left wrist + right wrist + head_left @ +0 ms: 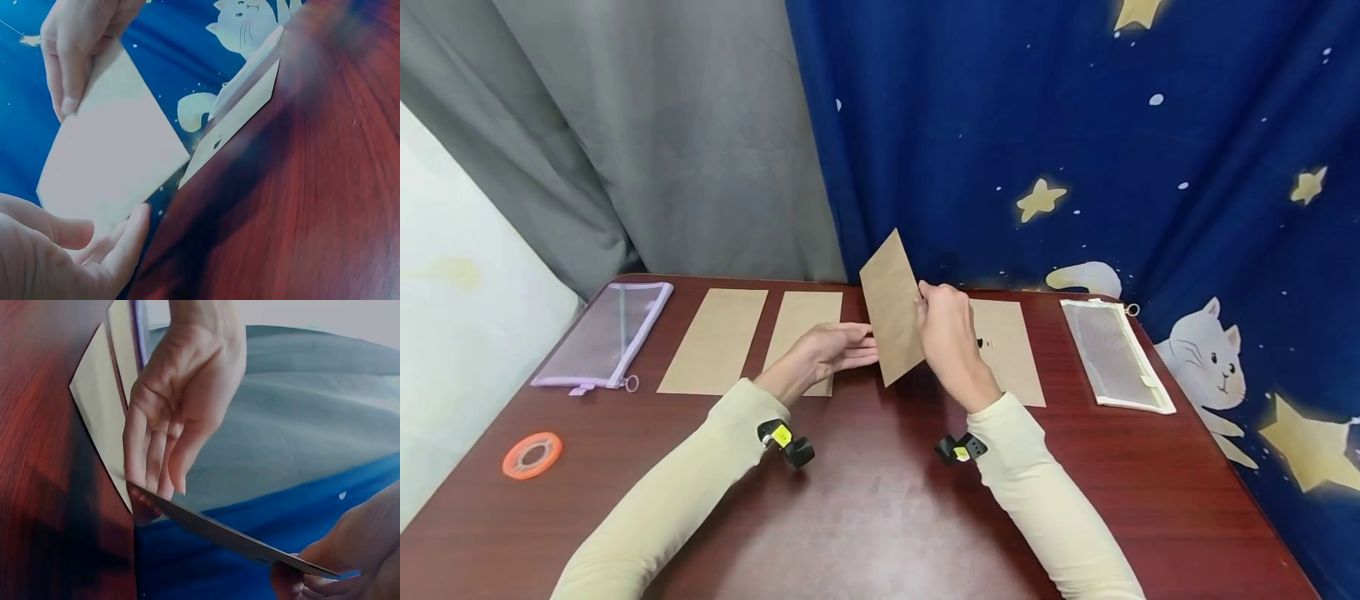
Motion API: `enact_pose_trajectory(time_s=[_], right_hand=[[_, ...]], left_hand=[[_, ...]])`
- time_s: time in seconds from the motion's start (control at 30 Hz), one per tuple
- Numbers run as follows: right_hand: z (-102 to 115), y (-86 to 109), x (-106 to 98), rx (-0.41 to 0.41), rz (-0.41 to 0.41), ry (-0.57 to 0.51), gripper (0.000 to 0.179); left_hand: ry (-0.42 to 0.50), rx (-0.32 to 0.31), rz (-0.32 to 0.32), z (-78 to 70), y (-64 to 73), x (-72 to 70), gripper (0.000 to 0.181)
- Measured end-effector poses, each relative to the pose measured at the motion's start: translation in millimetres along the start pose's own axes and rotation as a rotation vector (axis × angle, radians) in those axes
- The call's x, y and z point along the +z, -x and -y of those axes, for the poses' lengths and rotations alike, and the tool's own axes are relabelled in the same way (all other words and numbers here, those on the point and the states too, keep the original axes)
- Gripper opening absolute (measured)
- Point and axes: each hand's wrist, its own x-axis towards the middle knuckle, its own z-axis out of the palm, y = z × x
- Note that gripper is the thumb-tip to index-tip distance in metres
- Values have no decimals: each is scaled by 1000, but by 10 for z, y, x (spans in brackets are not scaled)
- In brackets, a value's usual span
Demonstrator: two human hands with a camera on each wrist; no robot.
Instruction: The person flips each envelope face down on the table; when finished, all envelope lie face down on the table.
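Note:
My right hand pinches one brown kraft paper piece by its right edge, holding it tilted up over the table. My left hand comes from the other side, its nearly straight fingers at the paper's lower left edge and its thumb apart from it. Seen in the right wrist view, the paper is almost edge-on and thin, reaching from the right fingers to the left fingertips. The left wrist view shows its broad, plain face. Behind the right hand lies another brown paper piece with small black marks, partly hidden.
Two more brown paper pieces, one far left and one beside the left hand, lie flat on the dark red table. A purple mesh zip pouch, an orange tape roll and a cream mesh pouch lie near the sides.

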Motion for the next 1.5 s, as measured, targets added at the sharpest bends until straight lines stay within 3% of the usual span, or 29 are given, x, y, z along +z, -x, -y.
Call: enact_pose_trajectory(time_s=[0.17, 0.33, 0.5, 0.63, 0.73, 0.83, 0.93, 1.1, 1.33, 1.5], right_hand=[[-156, -7, -26, 78, 38, -156, 29], [-340, -19, 15, 208, -16, -286, 20], [-493, -15, 109, 346, -16, -313, 15], [-597, -27, 182, 395, 26, -312, 14], [-668, -19, 257, 416, 50, -310, 13], [-729, 4, 345, 428, 72, -282, 13], [-778, 26, 434, 429, 100, -243, 13], [-826, 41, 570, 429, 127, -201, 11], [-840, 53, 674, 437, 134, -185, 10], [-845, 66, 711, 430, 153, -176, 11]], left_hand=[[-40, 72, -85, -40, 52, -21, 37], [-48, 132, -144, -65, 75, -12, 35], [-93, 195, -203, -64, 53, -3, 34], [-149, 259, -247, -43, -9, 15, 33], [-200, 273, -269, -6, -51, 36, 30], [-291, 261, -294, 52, -100, 35, 26], [-437, 251, -332, 109, -149, 16, 22], [-636, 293, -386, 159, -208, -17, 19], [-774, 319, -413, 207, -261, -18, 16], [-906, 412, -420, 227, -289, 4, 14]])
